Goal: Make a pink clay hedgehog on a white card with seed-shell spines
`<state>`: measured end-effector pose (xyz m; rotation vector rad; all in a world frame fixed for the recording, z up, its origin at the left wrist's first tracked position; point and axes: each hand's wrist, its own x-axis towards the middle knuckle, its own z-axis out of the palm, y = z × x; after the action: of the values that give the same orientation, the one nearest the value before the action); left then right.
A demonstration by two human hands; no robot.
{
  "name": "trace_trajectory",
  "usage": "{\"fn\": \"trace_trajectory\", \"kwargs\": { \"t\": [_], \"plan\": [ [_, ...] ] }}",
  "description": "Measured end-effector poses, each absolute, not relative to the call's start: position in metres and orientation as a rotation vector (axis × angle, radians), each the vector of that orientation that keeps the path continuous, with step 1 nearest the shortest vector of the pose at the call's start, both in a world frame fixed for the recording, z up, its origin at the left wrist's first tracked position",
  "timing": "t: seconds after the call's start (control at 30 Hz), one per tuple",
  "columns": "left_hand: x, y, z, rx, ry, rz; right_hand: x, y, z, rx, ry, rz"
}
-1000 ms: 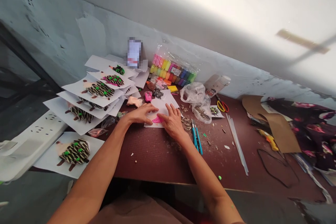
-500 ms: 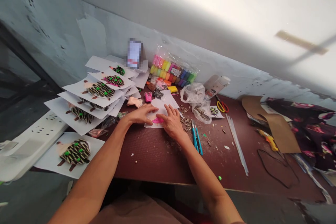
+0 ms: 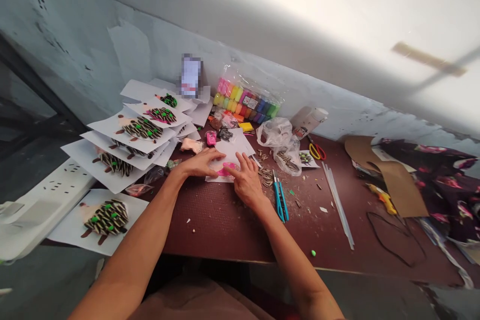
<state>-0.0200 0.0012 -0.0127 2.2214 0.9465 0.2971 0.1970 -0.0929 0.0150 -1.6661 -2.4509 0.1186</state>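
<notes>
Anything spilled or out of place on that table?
Yes: seed-like pieces lie scattered beside the right hand, outside the plastic bag, so they look spilled. A small green lump sits alone near the front edge of the table, as if dropped.

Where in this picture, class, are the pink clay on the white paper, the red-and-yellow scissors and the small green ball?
Pink clay [image 3: 224, 172]: head view, on its exposed surface between the hands.
Scissors [image 3: 317, 150]: head view, on the handles, between the loops.
Small green ball [image 3: 313, 253]: head view, on its middle.
</notes>
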Motion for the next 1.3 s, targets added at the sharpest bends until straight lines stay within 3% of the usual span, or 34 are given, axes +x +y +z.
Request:
{"fn": "trace_trajectory", "kwargs": {
  "t": [1.3],
  "plan": [
    [-0.019,0.001,-0.015,2.222,1.002,0.276,0.197,-0.102,0.011,-1.839,-2.242,0.093]
  ]
}}
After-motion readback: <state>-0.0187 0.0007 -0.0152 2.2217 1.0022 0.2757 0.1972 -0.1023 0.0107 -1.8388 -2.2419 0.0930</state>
